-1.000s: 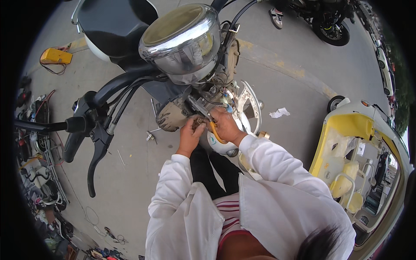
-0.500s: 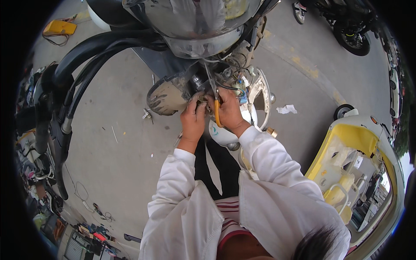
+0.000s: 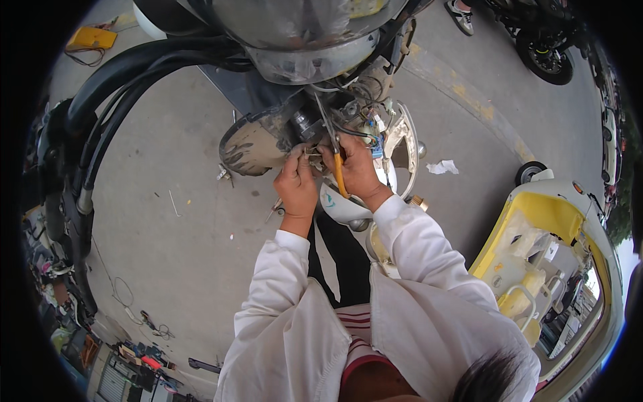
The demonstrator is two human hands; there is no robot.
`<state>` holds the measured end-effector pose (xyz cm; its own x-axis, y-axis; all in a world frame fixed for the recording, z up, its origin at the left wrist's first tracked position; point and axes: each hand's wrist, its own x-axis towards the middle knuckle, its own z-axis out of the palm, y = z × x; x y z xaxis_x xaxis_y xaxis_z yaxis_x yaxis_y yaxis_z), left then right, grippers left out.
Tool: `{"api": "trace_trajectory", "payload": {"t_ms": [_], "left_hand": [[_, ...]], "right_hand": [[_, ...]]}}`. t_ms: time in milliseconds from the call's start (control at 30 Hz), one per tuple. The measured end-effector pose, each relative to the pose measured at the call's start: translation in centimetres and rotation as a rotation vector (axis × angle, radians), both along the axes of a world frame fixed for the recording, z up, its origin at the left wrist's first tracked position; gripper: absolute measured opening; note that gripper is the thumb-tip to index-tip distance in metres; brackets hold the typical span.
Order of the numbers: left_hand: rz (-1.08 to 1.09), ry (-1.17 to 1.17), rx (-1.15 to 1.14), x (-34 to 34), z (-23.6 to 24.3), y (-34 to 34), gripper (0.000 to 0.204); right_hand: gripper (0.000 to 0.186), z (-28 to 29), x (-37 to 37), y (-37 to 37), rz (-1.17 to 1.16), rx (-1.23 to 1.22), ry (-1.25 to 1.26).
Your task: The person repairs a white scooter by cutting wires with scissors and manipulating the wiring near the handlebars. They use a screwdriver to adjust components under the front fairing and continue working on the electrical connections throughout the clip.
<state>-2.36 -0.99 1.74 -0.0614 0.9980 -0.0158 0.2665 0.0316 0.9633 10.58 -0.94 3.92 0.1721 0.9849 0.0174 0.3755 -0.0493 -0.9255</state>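
Below a chrome headlamp housing, the scooter's front is opened up, showing wiring and a blue connector. My right hand is closed round orange-handled long-jawed pliers, whose metal jaws point up among the wires. My left hand pinches a thin wire close beside the right hand's fingertips. Left of them is a dirty molded cover. A white body panel sits under my hands, with a pale curved frame piece to the right.
Black handlebar arches at upper left, near a yellow case on the pavement. A yellow-and-white vehicle stands right, a motorcycle and someone's shoe at upper right. Piled parts lie left; paper lies beside the scooter.
Since a second ago the view has shifted, with the headlamp higher in it and the pliers more upright. Over the last half second both hands stayed at the wiring, with slight finger movement.
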Motion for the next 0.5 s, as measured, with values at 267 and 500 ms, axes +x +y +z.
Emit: {"api": "trace_trajectory", "payload": {"t_ms": [267, 500], "left_hand": [[0.039, 0.095, 0.031, 0.7, 0.3, 0.1, 0.016], [0.043, 0.21, 0.067, 0.1, 0.4, 0.2, 0.015]], "right_hand": [[0.025, 0.2, -0.8, -2.6, -0.067, 0.037, -0.121], [0.033, 0.7, -2.0, -3.6, -0.063, 0.052, -0.057]]}}
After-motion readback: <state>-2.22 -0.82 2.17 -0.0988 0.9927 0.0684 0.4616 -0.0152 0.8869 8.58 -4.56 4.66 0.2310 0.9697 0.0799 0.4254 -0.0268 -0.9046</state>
